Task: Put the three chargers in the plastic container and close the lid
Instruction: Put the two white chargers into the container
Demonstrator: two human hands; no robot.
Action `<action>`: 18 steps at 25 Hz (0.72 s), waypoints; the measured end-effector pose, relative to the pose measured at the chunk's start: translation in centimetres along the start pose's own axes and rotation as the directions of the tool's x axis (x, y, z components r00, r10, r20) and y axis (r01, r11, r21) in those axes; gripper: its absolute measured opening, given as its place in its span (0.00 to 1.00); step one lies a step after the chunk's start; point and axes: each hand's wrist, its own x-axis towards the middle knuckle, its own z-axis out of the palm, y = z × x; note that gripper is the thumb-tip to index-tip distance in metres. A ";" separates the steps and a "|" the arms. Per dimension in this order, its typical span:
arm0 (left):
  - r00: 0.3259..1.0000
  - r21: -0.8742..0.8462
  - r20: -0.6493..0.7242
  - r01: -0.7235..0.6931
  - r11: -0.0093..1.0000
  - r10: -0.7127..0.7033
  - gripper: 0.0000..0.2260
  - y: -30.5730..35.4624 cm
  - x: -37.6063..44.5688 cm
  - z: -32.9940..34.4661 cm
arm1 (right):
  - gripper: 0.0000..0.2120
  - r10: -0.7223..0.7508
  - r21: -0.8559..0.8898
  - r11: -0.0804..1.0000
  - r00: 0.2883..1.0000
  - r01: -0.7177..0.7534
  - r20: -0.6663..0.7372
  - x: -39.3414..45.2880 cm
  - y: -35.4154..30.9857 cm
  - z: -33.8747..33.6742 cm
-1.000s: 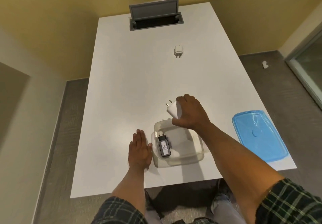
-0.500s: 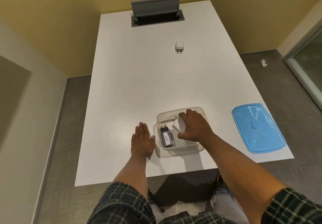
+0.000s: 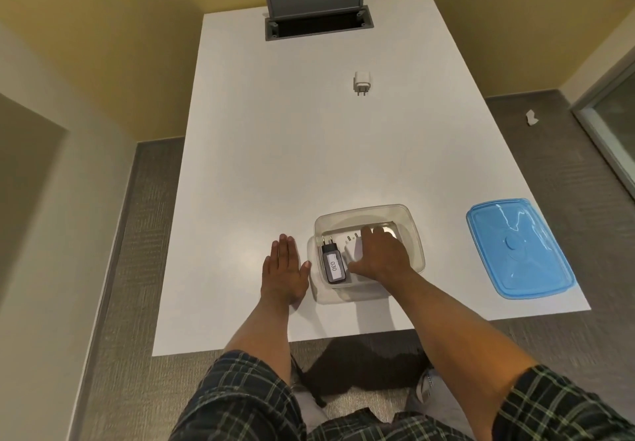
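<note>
Blue lid [image 3: 519, 247], black charger [image 3: 332, 263], white table [image 3: 275, 152], green-plaid sleeves [image 3: 240, 403]

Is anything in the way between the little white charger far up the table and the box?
Nothing visible. Bare table lies between the small white charger and the clear container. The blue lid sits off to the right.

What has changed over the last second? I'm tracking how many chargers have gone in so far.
The right hand carried the white charger down from above the rim into the plastic container, beside the black charger; whether it has let go is unclear. Unchanged: the left hand lies flat on the table, the small white charger sits far out, the blue lid lies off to the right.
</note>
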 end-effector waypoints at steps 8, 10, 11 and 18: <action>1.000 -0.015 0.020 0.006 1.000 -0.006 0.31 -0.2 0.4 0.2 | 0.42 0.023 0.049 0.999 1.000 -0.023 0.005 0.2 0.3 0.5; 1.000 -0.014 0.018 0.004 1.000 -0.004 0.31 -0.2 0.4 0.2 | 0.42 0.034 0.081 0.996 0.999 -0.034 0.006 0.2 0.4 0.5; 1.000 -0.015 0.016 0.002 1.000 -0.002 0.31 -0.2 0.4 0.3 | 0.40 0.033 0.095 0.995 0.999 -0.032 -0.003 0.2 0.5 0.4; 1.000 -0.019 -0.010 -0.001 1.000 0.001 0.31 -0.2 0.2 0.4 | 0.27 -0.009 0.137 0.990 1.000 0.009 -0.004 0.9 1.7 -0.7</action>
